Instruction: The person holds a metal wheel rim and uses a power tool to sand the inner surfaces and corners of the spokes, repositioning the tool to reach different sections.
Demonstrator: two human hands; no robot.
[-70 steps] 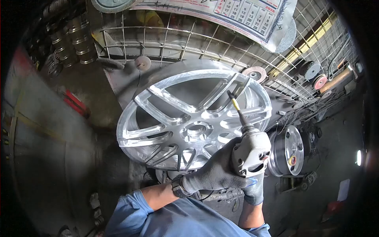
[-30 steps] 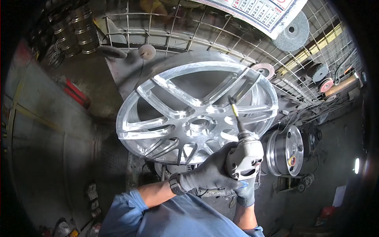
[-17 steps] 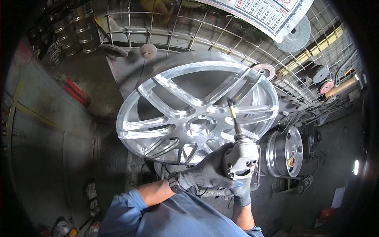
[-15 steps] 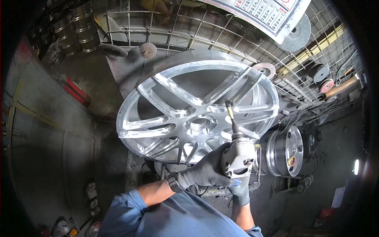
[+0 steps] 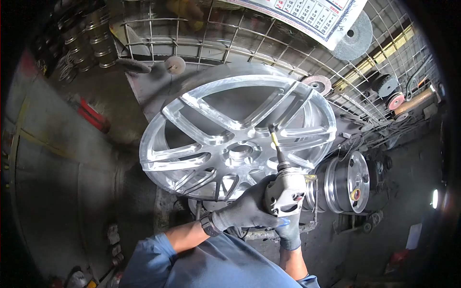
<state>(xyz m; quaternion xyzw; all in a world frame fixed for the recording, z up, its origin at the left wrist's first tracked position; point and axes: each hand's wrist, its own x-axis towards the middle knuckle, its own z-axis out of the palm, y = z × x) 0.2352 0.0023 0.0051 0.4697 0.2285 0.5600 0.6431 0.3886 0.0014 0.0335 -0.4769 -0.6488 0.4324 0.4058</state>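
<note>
A large silver alloy wheel [image 5: 225, 139] lies tilted in front of me, its spokes facing up. My left hand [image 5: 247, 206], in a grey glove, is wrapped round the body of a grey power tool [image 5: 284, 192]. Below the tool, my right hand [image 5: 289, 233], also gloved, grips its lower part, mostly hidden by the body. The tool's long shaft, with a yellow band and dark tip [image 5: 272, 129], reaches over the spokes right of the hub. Whether the tip touches the metal I cannot tell.
Behind the wheel stands a wire grid [image 5: 230, 38] with abrasive discs [image 5: 317, 84] and a calendar [image 5: 307, 17]. Another polished wheel [image 5: 356, 182] is at the right. Stacked rims [image 5: 102, 36] stand at the far left, near a red object [image 5: 91, 115].
The tool and both hands have shifted slightly left in view. The wheel and background have also shifted slightly left. Both hands keep their hold.
</note>
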